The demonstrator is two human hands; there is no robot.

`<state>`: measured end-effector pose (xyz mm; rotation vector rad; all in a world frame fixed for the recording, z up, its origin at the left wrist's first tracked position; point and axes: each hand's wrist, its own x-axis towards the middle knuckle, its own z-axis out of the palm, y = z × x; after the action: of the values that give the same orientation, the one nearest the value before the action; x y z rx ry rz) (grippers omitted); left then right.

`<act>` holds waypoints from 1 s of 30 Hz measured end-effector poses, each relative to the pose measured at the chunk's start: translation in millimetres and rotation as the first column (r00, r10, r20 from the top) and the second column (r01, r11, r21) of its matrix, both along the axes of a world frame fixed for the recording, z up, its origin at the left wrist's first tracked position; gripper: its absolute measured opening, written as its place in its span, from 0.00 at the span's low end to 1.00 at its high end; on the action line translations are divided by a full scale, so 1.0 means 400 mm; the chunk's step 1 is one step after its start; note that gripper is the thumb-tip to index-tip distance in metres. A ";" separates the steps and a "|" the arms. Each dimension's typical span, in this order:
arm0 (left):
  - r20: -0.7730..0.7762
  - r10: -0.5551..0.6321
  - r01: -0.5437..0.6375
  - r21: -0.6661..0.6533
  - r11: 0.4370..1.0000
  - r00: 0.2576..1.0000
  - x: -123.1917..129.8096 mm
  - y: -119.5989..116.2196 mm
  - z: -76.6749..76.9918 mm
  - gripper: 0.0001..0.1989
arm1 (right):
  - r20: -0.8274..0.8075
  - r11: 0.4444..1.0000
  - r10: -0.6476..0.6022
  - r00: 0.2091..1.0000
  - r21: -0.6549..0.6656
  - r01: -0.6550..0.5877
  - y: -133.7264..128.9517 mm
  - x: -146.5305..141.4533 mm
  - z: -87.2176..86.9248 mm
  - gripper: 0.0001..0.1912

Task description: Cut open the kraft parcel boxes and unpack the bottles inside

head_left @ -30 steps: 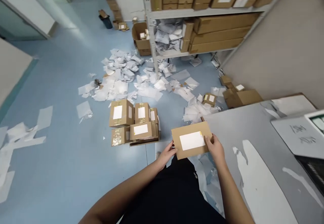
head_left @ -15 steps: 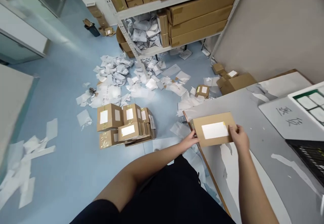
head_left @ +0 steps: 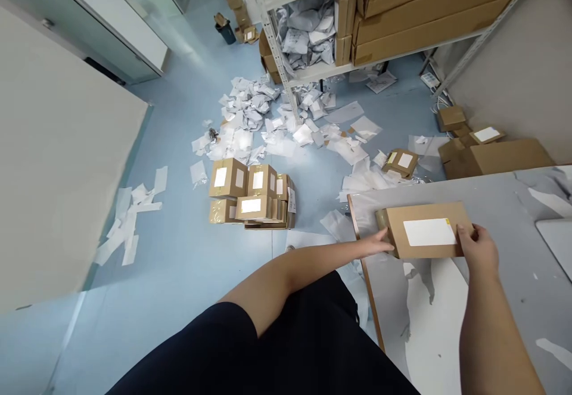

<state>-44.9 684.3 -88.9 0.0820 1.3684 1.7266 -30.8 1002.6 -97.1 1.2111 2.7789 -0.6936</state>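
A flat brown cardboard box (head_left: 393,252) with a white label and a small yellow mark is held over the grey table at my right. My right hand (head_left: 480,253) grips its right end, thumb on the top face. At the opposite end, my left hand (head_left: 374,244) holds the lower left corner, its thumb and fingers against the taped side. Some of the left fingers are hard to make out. Beneath the box, the grey tabletop (head_left: 500,317) has a torn white patch.
Stacked labelled boxes (head_left: 252,205) stand on the blue floor at my left. Scattered white bags and paper (head_left: 250,106) lie beyond them. A metal shelf (head_left: 313,73) holds bags and long cartons. More cartons (head_left: 509,156) sit behind the table.
My view has swung left, so the scene sits further right. Both hands and the box have shifted further over the table. My left fingers look more stretched out along the box's end.
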 end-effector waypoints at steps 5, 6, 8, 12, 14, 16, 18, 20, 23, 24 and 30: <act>0.103 -0.005 0.020 -0.144 0.989 0.995 0.019 -0.152 0.008 0.45 | -0.351 0.960 0.118 0.929 0.280 -0.016 -0.083 0.010 0.040 0.31; 0.114 0.042 -0.023 -0.161 0.987 0.993 0.026 -0.203 0.010 0.43 | -0.409 0.955 0.150 0.900 0.296 -0.024 -0.117 0.009 0.052 0.30; 0.137 0.096 -0.070 -0.186 0.980 0.986 0.041 -0.318 0.014 0.40 | -0.475 0.955 0.213 0.854 0.288 -0.078 -0.206 0.005 0.078 0.28; 0.134 0.338 -0.295 -0.261 0.919 0.932 0.082 -0.571 0.011 0.33 | -0.507 0.948 0.317 0.802 0.184 -0.258 -0.453 -0.017 0.116 0.28; 0.093 0.457 -0.406 -0.326 0.853 0.885 0.102 -0.694 -0.001 0.29 | -0.515 0.927 0.351 0.782 0.075 -0.367 -0.602 -0.028 0.117 0.27; 0.004 0.556 -0.509 -0.400 0.763 0.831 0.115 -0.816 -0.019 0.26 | -0.506 0.884 0.363 0.782 -0.078 -0.461 -0.762 -0.035 0.100 0.26; -0.137 0.628 -0.600 -0.504 0.621 0.766 0.119 -0.937 -0.042 0.22 | -0.474 0.810 0.337 0.813 -0.295 -0.507 -0.927 -0.037 0.066 0.27; -0.217 0.664 -0.653 -0.547 0.524 0.715 0.111 -1.060 -0.070 0.21 | -0.390 0.672 0.345 0.854 -0.533 -0.514 -1.090 -0.036 0.020 0.28; -0.290 0.689 -0.697 -0.572 0.431 0.664 0.081 -1.237 -0.117 0.21 | -0.211 0.548 0.330 0.920 -0.750 -0.369 -1.312 -0.034 -0.056 0.29; -0.310 0.693 -0.707 -0.580 0.404 0.651 0.068 -1.292 -0.135 0.21 | -0.140 0.520 0.316 0.938 -0.802 -0.295 -1.378 -0.036 -0.080 0.29; -0.363 0.677 -0.717 -0.599 0.356 0.640 -0.023 -1.527 -0.259 0.22 | 0.061 0.534 0.306 0.950 -0.837 -0.118 -1.671 -0.099 -0.218 0.27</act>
<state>-54.1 73.6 -192.5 -1.0791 2.2384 1.6708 -70.5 334.3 -184.3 0.6461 1.8959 -1.5044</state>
